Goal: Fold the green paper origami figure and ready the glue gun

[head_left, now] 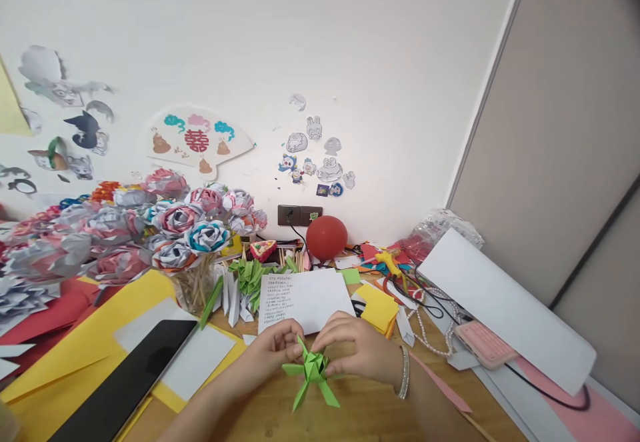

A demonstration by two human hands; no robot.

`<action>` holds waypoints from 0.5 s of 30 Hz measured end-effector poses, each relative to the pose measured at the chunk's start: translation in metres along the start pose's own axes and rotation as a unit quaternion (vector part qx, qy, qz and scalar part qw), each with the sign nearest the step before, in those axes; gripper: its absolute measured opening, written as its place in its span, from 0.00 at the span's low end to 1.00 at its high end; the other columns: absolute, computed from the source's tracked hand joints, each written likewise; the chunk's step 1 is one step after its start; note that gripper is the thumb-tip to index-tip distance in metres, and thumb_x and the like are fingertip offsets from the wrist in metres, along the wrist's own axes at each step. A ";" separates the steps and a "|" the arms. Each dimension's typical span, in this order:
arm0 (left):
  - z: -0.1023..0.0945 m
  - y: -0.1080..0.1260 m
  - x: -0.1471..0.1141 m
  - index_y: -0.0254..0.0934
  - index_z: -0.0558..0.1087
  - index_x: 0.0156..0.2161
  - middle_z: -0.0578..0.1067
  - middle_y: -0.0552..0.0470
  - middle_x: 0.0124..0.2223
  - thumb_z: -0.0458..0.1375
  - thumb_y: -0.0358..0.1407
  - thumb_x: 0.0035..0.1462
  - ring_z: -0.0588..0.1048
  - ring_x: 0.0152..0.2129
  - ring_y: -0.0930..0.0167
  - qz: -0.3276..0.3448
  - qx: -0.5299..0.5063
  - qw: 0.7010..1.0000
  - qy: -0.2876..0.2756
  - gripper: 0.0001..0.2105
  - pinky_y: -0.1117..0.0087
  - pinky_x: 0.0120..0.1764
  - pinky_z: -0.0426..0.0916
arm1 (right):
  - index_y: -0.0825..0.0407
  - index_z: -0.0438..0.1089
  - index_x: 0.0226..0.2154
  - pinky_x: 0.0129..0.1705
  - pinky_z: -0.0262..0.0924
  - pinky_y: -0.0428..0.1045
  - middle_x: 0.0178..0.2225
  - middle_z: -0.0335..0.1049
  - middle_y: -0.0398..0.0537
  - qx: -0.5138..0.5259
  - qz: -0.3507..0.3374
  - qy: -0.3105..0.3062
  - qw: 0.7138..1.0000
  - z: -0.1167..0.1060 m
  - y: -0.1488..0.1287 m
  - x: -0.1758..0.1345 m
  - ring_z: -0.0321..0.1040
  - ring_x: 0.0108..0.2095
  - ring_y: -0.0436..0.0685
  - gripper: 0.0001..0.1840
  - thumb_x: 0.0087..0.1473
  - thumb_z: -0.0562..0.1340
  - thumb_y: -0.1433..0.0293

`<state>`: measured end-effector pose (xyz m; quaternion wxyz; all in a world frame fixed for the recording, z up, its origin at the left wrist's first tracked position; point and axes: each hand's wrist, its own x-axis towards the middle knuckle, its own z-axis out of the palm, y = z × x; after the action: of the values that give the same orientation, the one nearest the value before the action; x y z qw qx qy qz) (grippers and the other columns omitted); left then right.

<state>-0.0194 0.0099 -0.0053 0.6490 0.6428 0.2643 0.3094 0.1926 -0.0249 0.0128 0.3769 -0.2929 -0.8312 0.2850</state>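
Landmark: green folded paper piece (311, 370), star-like with pointed strips fanning out, held just above the wooden desk (370, 415) near its front edge.

Left hand (273, 349): on the left of the green piece, fingers closed on its upper left part, pinching it.

Right hand (357, 349): on the right of the green piece, fingers curled and closed on its upper right part; a beaded bracelet (404, 372) sits on the wrist.

White sheet with handwriting (305, 299): flat on the desk just behind the green piece, partly covered by both hands.

Yellow square papers (376, 307): a small stack behind and right of the green piece.

Red round object (327, 237): well behind the green piece, at the wall below a socket (299, 215).

Paper roses (150, 229): a large bunch, grey, pink and blue, well behind and left of the green piece.

Green folded leaves (250, 275): behind and slightly left of the green piece, beside the roses.

Black tablet (130, 379): lying on yellow and white sheets left of the green piece.

Pink phone (484, 343): right of the green piece, beside a large white sheet (505, 309).

Bead string (430, 315): between the yellow squares and the pink phone.
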 end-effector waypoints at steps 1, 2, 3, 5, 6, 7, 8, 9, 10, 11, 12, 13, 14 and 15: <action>0.001 0.000 0.000 0.38 0.66 0.28 0.69 0.61 0.22 0.64 0.48 0.44 0.67 0.22 0.75 -0.001 -0.007 1.000 -0.001 0.17 0.74 0.28 0.58 | 0.47 0.76 0.37 0.44 0.58 0.51 0.36 0.76 0.47 0.004 0.001 0.000 1.000 0.001 0.000 0.000 0.67 0.40 0.56 0.18 0.45 0.67 0.55; 0.001 -0.001 0.001 0.38 0.66 0.28 0.69 0.61 0.22 0.65 0.48 0.44 0.67 0.22 0.75 0.000 -0.013 1.000 -0.002 0.17 0.74 0.28 0.58 | 0.47 0.76 0.36 0.44 0.58 0.51 0.35 0.76 0.47 0.008 0.004 0.002 1.000 0.002 0.000 0.000 0.66 0.39 0.56 0.18 0.45 0.67 0.55; 0.002 -0.003 0.002 0.37 0.66 0.28 0.69 0.61 0.22 0.65 0.48 0.43 0.67 0.22 0.75 0.001 -0.018 1.000 -0.002 0.17 0.74 0.28 0.58 | 0.47 0.77 0.35 0.43 0.58 0.51 0.35 0.76 0.47 0.011 0.006 0.004 1.000 0.002 -0.001 0.001 0.67 0.39 0.56 0.17 0.44 0.67 0.55; 0.003 -0.007 0.004 0.37 0.66 0.28 0.69 0.60 0.22 0.66 0.49 0.42 0.67 0.21 0.75 0.007 -0.027 1.000 -0.001 0.19 0.74 0.27 0.57 | 0.47 0.77 0.34 0.43 0.58 0.51 0.34 0.76 0.47 0.016 0.008 0.012 1.000 0.003 -0.001 0.001 0.67 0.39 0.57 0.18 0.43 0.67 0.54; 0.003 -0.009 0.005 0.37 0.66 0.28 0.68 0.60 0.22 0.66 0.50 0.41 0.66 0.20 0.76 0.010 -0.032 0.999 -0.001 0.19 0.74 0.26 0.56 | 0.48 0.77 0.34 0.43 0.58 0.51 0.34 0.76 0.47 0.017 0.008 0.016 1.000 0.003 0.000 0.001 0.67 0.38 0.57 0.18 0.43 0.67 0.53; 0.004 -0.012 0.006 0.37 0.66 0.28 0.68 0.61 0.22 0.65 0.51 0.41 0.65 0.19 0.76 0.014 -0.036 0.999 -0.001 0.20 0.75 0.25 0.56 | 0.48 0.77 0.34 0.42 0.58 0.51 0.34 0.76 0.48 0.018 0.008 0.019 1.000 0.004 0.000 0.001 0.67 0.38 0.57 0.19 0.43 0.67 0.53; 0.005 -0.014 0.007 0.38 0.66 0.29 0.68 0.61 0.22 0.64 0.52 0.42 0.65 0.18 0.77 0.016 -0.040 0.999 -0.001 0.20 0.75 0.24 0.55 | 0.48 0.77 0.34 0.42 0.58 0.51 0.33 0.76 0.48 0.018 0.009 0.022 1.000 0.004 0.001 0.001 0.67 0.38 0.57 0.19 0.43 0.67 0.53; 0.006 -0.016 0.007 0.38 0.66 0.30 0.68 0.61 0.22 0.64 0.52 0.42 0.64 0.17 0.77 0.018 -0.042 0.999 -0.003 0.20 0.75 0.23 0.55 | 0.48 0.77 0.34 0.42 0.58 0.51 0.33 0.76 0.48 0.017 0.011 0.025 0.999 0.005 0.002 0.000 0.66 0.38 0.57 0.19 0.43 0.67 0.53; 0.007 -0.018 0.008 0.37 0.66 0.30 0.67 0.61 0.21 0.63 0.53 0.43 0.63 0.17 0.77 0.019 -0.044 0.999 -0.006 0.20 0.75 0.23 0.55 | 0.48 0.77 0.34 0.42 0.58 0.51 0.33 0.76 0.48 0.017 0.013 0.027 0.999 0.005 0.002 0.000 0.66 0.38 0.57 0.19 0.43 0.67 0.53; 0.009 -0.018 0.007 0.37 0.67 0.30 0.67 0.61 0.21 0.63 0.52 0.43 0.63 0.16 0.77 0.019 -0.044 0.999 -0.010 0.20 0.75 0.22 0.55 | 0.48 0.77 0.34 0.42 0.58 0.51 0.32 0.76 0.48 0.018 0.015 0.028 0.999 0.006 0.003 0.000 0.66 0.38 0.57 0.19 0.43 0.67 0.52; 0.010 -0.018 0.007 0.37 0.67 0.30 0.67 0.61 0.21 0.63 0.52 0.43 0.63 0.16 0.77 0.018 -0.045 0.999 -0.014 0.20 0.75 0.22 0.55 | 0.48 0.77 0.33 0.41 0.58 0.51 0.32 0.76 0.48 0.020 0.016 0.028 0.999 0.006 0.002 0.000 0.66 0.38 0.57 0.20 0.43 0.67 0.51; 0.010 -0.017 0.006 0.36 0.68 0.29 0.67 0.61 0.20 0.63 0.52 0.43 0.63 0.16 0.77 0.017 -0.045 0.999 -0.017 0.20 0.75 0.22 0.55 | 0.48 0.77 0.33 0.41 0.58 0.51 0.32 0.76 0.48 0.023 0.019 0.027 0.999 0.006 0.002 0.000 0.66 0.38 0.57 0.21 0.42 0.66 0.51; 0.011 -0.015 0.005 0.36 0.68 0.29 0.67 0.61 0.20 0.64 0.51 0.43 0.63 0.16 0.77 0.017 -0.046 0.999 -0.017 0.20 0.75 0.22 0.55 | 0.48 0.77 0.34 0.42 0.59 0.51 0.32 0.76 0.48 0.026 0.020 0.025 0.999 0.006 0.001 0.000 0.66 0.38 0.57 0.21 0.42 0.66 0.50; 0.010 -0.012 0.004 0.36 0.68 0.29 0.66 0.61 0.20 0.64 0.51 0.43 0.63 0.16 0.77 0.017 -0.047 0.999 -0.013 0.19 0.75 0.22 0.55 | 0.48 0.77 0.34 0.42 0.59 0.51 0.33 0.76 0.48 0.029 0.021 0.023 0.999 0.005 -0.001 0.001 0.66 0.38 0.57 0.22 0.42 0.66 0.49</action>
<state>-0.0080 0.0062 -0.0165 0.6766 0.6200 0.2299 0.3240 0.1883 -0.0261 0.0112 0.3984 -0.3055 -0.8075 0.3097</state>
